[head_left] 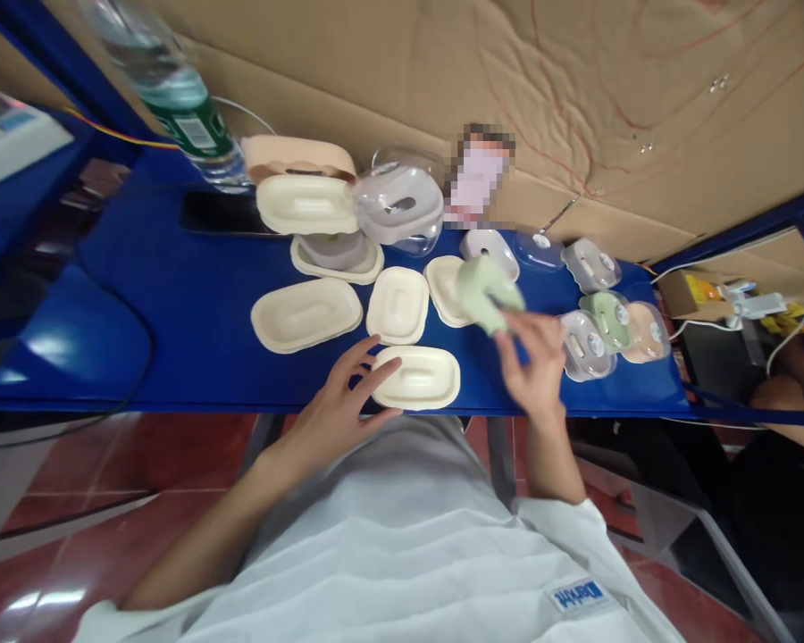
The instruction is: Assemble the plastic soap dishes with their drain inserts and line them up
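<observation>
White shirt (389, 545); green piece (486, 288) seemingly pinched just beyond right hand (534, 364); left hand (335, 402) spread.

**Workshop-like room with work benches**

A workshop, or small assembly room, is suggested. A blue bench (194, 286) is backed by cardboard (375, 71), and look-alike cream trays (397, 305) and clear-covered cases (609, 320) are grouped across it. Another blue surface (40, 179) is seen at left, another person (783, 391) at right. The floor (194, 460) is laid with red tiles.
</observation>
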Motion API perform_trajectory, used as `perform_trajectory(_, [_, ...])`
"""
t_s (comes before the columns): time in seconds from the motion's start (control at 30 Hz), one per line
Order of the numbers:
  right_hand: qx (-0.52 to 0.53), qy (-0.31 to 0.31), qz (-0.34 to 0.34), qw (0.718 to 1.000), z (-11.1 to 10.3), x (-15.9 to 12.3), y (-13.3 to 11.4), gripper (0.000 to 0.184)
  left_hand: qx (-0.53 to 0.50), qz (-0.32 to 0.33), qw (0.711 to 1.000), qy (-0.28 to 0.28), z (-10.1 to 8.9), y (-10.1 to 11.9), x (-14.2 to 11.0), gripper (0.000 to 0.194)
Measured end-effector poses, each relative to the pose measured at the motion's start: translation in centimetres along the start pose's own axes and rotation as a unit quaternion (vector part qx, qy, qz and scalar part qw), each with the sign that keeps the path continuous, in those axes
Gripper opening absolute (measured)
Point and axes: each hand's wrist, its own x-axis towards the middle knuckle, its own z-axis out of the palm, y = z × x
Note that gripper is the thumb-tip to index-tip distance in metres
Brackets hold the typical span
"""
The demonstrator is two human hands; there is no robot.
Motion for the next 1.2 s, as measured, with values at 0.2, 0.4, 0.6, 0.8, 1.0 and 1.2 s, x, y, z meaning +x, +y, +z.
perform_trajectory(0.2, [0.098,-0.120,-0.134,0.979,1.7,-5.8,-6.8,0.029,0.038,0.020,0.999,0.032,0.5,-0.2,0.2,0.071])
perform_trajectory(0.4, [0.140,-0.187,-0.140,0.962,2.6,-5.3,-6.4,0.026,0.103,0.102,0.989,-0.019,-1.0,-0.6,0.4,0.051])
perform_trajectory(0.6, [0.140,-0.166,-0.153,0.964,2.9,-5.6,-6.0,0.025,0.135,0.123,0.983,-0.004,-1.7,-0.5,0.3,0.044])
perform_trajectory(0.8, [0.156,-0.104,-0.131,0.974,3.1,-6.5,-5.6,0.026,0.104,0.138,0.985,-0.029,-1.1,-0.2,0.7,0.036])
perform_trajectory(1.0, [0.173,-0.171,-0.088,0.966,3.6,-6.5,-5.3,0.029,0.088,0.135,0.987,-0.012,-0.3,-0.5,0.8,0.038])
perform_trajectory(1.2, [0.236,-0.143,-0.089,0.957,3.2,-6.2,-4.6,0.033,0.028,0.112,0.993,-0.028,-1.3,-0.6,0.5,0.016])
